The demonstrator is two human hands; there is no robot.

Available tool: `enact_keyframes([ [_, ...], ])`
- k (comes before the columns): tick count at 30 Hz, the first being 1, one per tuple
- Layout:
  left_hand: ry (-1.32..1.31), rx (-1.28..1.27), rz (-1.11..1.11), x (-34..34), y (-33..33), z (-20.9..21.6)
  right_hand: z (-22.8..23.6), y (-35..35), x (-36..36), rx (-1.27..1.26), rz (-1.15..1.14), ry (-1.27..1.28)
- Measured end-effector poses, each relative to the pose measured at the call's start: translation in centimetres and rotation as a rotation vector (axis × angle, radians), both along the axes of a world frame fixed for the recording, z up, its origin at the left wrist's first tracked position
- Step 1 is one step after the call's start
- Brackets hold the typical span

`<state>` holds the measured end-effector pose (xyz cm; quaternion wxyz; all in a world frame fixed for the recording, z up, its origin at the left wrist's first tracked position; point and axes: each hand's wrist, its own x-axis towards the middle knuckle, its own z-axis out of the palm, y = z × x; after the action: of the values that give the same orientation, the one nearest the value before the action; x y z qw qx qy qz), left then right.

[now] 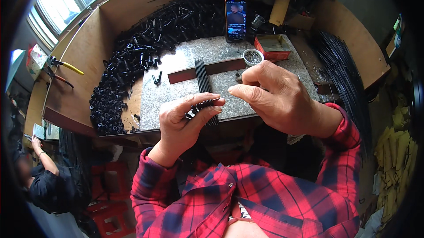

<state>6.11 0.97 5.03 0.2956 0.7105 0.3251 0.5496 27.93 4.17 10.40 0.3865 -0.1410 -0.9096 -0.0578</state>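
Observation:
My left hand is closed around several small black parts that form a ridged row between thumb and fingers. My right hand pinches a thin, pin-like piece whose tip reaches toward those parts; it is too fine to name surely. Just beyond the left fingers, a bundle of thin black rods lies across a dark reddish-brown bar on the grey speckled board. Past the right hand stands a white round tub of small metal bits.
Black tubular parts are heaped along the bench's left and back. A phone stands upright at the back, beside a red box. Long black rods lie at right. Pliers hang at left; another person sits beyond.

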Motion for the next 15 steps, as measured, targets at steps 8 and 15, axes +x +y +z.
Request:
enact_keyframes([
  [8,0.025,0.043,0.009,0.01,-0.11,-0.07,0.11,0.21,-0.49,0.051,0.014,0.010],
  [15,0.112,0.115,0.026,-0.30,-0.03,0.25,0.14,0.30,-0.64,0.062,0.029,0.003],
])
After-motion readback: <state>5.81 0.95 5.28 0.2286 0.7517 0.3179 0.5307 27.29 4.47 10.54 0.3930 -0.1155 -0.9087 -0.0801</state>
